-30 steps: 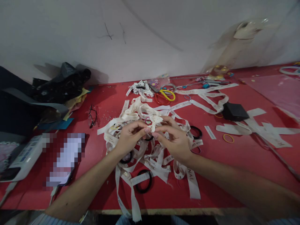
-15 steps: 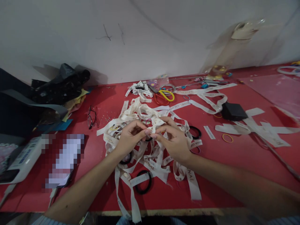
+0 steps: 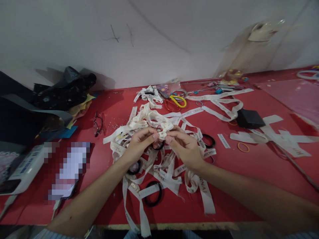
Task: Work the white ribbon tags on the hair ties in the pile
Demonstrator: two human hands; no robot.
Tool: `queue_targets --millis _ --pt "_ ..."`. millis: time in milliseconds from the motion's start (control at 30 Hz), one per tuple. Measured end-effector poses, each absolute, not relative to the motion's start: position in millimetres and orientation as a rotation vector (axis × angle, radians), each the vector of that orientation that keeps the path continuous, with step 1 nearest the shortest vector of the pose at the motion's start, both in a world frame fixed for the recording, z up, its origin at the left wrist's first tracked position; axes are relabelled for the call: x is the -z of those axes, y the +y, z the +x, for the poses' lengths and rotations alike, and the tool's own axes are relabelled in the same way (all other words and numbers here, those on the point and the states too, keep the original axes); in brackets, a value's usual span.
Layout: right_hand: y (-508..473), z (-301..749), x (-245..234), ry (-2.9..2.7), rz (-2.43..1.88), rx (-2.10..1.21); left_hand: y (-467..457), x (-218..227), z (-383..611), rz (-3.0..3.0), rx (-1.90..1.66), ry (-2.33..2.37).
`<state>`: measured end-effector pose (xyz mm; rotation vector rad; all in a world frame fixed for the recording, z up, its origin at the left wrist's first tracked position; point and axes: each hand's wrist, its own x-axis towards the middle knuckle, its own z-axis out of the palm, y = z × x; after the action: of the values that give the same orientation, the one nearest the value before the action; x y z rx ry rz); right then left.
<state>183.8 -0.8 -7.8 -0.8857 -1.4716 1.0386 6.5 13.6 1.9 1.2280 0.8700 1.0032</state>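
White ribbon [image 3: 165,127] is pinched by the left hand [image 3: 140,143] and right hand [image 3: 187,145], probably so its folds stay tight.

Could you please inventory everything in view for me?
Flat worktop: one, red, below everything
Plain wall: one, grey, behind
Printed fabric ribbons: many, white, centre and right
Bunched ribbon: one, white, between both hands
Round bands: at least four, black, centre
Scissors: one, yellow and red looped handles, back centre
Boxy block: one, black, right
Thin ring: at least one, yellow, right
Eyeglasses: one, dark, left
Phone: one, pixelated screen, left
Flat device: one, white, far left
Crumpled bag: one, black, back left
Clear bottle: one, white-topped, back right
Plastic sheet: one, pink, far right
Small items: several, mixed colours, along back
Left hand: one, bare, centre
Right hand: one, bare, centre
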Motion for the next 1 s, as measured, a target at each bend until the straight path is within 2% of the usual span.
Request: queue_targets --millis 200,500,767,1000 --pt "0.0 182.6 11.0 -1.508 -0.971 -0.871 14.7 -6.7 9.4 1.322 -0.924 0.923" --pt "-1.6 182.7 5.1 -1.559 -0.988 -0.896 15.8 -3.4 5.8 1.353 -1.007 1.025" --pt "-0.7 183.8 8.0 -1.574 -1.040 -0.788 13.0 -6.7 8.3 1.426 -1.030 1.042" --pt "1.7 184.1 8.6 -1.496 -1.091 -0.853 12.1 -5.9 8.6 1.391 -1.109 0.993"
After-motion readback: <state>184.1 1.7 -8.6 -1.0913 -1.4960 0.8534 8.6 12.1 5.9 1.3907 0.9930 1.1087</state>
